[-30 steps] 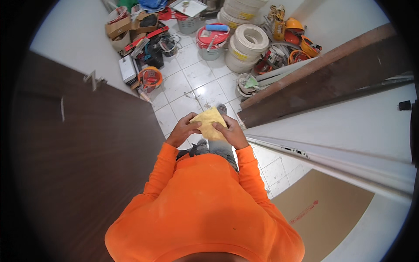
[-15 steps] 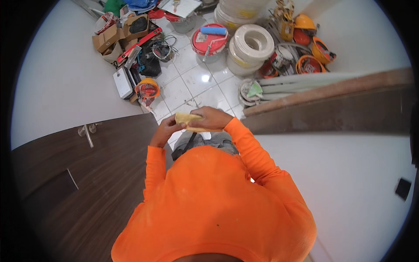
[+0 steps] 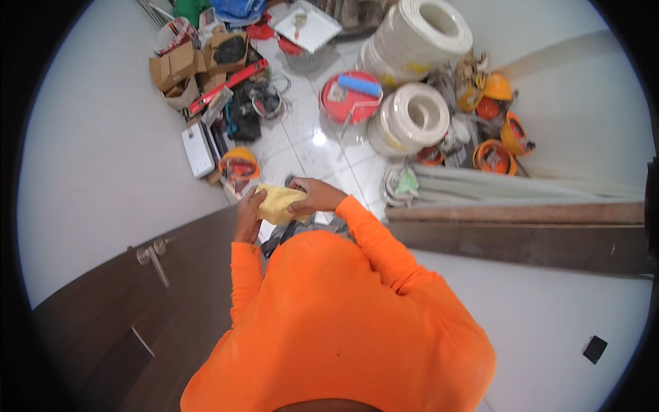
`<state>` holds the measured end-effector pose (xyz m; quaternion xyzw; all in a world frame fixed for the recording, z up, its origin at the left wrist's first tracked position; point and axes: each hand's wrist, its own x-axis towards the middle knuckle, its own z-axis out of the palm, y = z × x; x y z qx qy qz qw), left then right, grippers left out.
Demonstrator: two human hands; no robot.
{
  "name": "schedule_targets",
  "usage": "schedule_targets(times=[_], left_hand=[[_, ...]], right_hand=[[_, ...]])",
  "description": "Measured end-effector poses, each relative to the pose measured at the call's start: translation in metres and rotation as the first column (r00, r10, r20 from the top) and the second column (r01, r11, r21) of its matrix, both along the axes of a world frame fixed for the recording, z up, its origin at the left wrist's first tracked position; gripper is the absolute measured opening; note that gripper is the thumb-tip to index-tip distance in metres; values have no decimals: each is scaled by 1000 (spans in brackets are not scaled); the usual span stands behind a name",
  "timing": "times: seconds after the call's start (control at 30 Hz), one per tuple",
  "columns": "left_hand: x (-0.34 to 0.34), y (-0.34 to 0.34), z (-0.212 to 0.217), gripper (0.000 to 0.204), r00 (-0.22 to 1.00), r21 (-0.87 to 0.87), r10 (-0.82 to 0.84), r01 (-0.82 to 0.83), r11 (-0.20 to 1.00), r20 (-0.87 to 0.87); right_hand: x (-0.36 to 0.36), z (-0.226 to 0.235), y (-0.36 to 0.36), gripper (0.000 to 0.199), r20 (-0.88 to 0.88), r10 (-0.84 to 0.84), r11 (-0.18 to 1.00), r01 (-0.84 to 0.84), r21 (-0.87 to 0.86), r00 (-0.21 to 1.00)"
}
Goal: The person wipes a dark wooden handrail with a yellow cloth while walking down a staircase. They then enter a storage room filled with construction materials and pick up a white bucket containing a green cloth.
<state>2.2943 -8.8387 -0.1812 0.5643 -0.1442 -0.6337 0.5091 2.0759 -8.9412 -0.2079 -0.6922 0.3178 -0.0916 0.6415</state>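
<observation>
Between my two hands, in front of my body, is a pale yellow cloth (image 3: 280, 203), folded and slightly crumpled. My left hand (image 3: 248, 209) grips its left edge, thumb on top. My right hand (image 3: 313, 196) pinches the right side, the thumb on the upper face and the fingers curled at the far edge. What lies beneath the cloth is hidden. Both forearms wear orange sleeves.
A dark wooden door with a metal handle (image 3: 156, 264) stands at the left. Ahead are a red-lidded bucket (image 3: 336, 103) carrying a blue paint roller (image 3: 360, 86), white pipe rolls (image 3: 395, 127), hard hats (image 3: 495, 156), cardboard boxes (image 3: 173, 67) and a red spirit level (image 3: 237, 79).
My hands have moved slightly left and nearer, spreading the cloth so more of its face shows. The view has tilted, shifting the surroundings lower in the picture.
</observation>
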Motion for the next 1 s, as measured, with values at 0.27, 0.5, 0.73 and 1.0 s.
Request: schedule_targets(times=[0.27, 0.5, 0.73, 1.0], left_hand=[[111, -87, -21, 33, 990, -154, 99, -82, 985, 106], [139, -142, -44, 32, 999, -81, 40, -38, 996, 22], [171, -189, -33, 35, 981, 17, 93, -97, 995, 170], [187, -201, 10, 44, 903, 150, 428, -419, 896, -33]], right_hand=[[78, 42, -105, 41, -1, -126, 988, 125, 85, 992], [112, 22, -146, 30, 69, -248, 952, 230, 200, 966], [153, 7, -227, 28, 10, -260, 777, 203, 595, 966], [282, 30, -268, 38, 67, 241, 653, -213, 727, 968]])
